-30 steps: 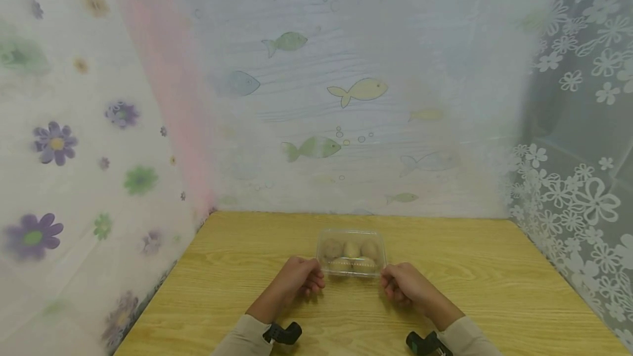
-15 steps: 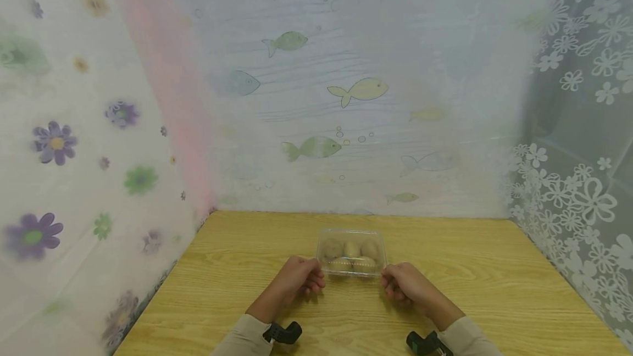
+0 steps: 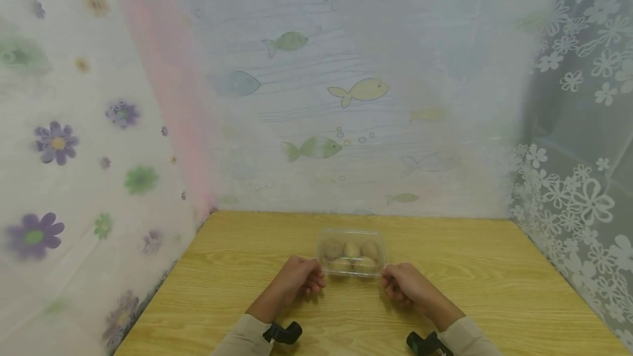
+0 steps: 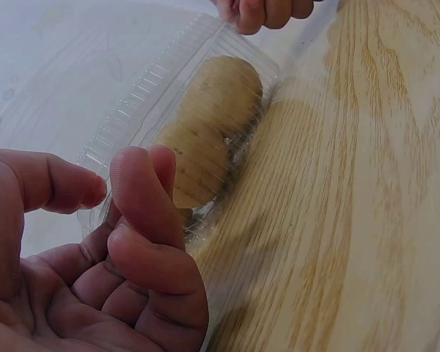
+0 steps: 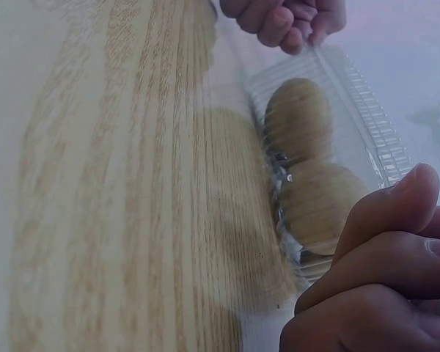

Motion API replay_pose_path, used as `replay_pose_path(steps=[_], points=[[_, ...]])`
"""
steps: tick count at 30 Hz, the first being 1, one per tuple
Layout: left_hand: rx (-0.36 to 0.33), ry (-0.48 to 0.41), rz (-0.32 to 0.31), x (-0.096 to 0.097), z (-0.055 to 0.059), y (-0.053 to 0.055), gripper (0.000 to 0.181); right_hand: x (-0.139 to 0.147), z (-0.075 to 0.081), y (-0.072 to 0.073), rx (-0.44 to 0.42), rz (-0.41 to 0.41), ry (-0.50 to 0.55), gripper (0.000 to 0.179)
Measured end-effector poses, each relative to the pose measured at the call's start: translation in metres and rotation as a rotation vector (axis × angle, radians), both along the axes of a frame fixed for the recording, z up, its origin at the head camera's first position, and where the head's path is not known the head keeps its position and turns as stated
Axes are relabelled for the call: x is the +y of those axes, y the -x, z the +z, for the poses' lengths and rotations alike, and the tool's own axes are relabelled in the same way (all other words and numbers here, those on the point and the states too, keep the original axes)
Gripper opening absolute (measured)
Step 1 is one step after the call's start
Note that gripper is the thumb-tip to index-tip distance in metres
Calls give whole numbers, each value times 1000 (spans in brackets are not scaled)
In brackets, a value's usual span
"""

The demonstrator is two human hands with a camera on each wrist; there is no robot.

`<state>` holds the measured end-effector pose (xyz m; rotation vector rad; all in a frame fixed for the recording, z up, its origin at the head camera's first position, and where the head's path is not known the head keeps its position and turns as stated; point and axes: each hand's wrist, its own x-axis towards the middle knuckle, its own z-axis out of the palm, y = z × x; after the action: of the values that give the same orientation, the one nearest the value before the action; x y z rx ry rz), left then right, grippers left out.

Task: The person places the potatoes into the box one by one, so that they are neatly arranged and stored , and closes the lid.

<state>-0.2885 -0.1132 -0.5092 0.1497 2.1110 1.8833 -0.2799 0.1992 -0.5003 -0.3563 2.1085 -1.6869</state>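
Observation:
A clear plastic clamshell box (image 3: 350, 275) stands on the wooden table in front of me, its lid down. Several brownish-yellow potatoes (image 3: 370, 249) show through the plastic. My left hand (image 3: 300, 278) pinches the near left corner of the rim between thumb and forefinger, the other fingers curled below. At the near right corner, my right hand (image 3: 406, 283) holds the rim in the same way. The left wrist view shows the ribbed side of the box and two potatoes (image 4: 221, 95) close up. In the right wrist view, curled fingers (image 5: 389, 253) cover part of the box.
The table (image 3: 237, 246) has a light wood grain and ends at the back against a fish-print curtain (image 3: 306, 92). A flower-patterned curtain (image 3: 89, 180) hangs on the left, and a white-flowered translucent sheet (image 3: 583, 207) on the right. Black wrist cameras (image 3: 284, 334) sit at both cuffs.

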Motion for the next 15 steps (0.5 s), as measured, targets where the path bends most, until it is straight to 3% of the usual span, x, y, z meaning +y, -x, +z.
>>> replay_pose_path(steps=[15], points=[[1, -7, -11, 0, 0, 0, 28, 0, 1, -1, -3, 18, 5, 37]])
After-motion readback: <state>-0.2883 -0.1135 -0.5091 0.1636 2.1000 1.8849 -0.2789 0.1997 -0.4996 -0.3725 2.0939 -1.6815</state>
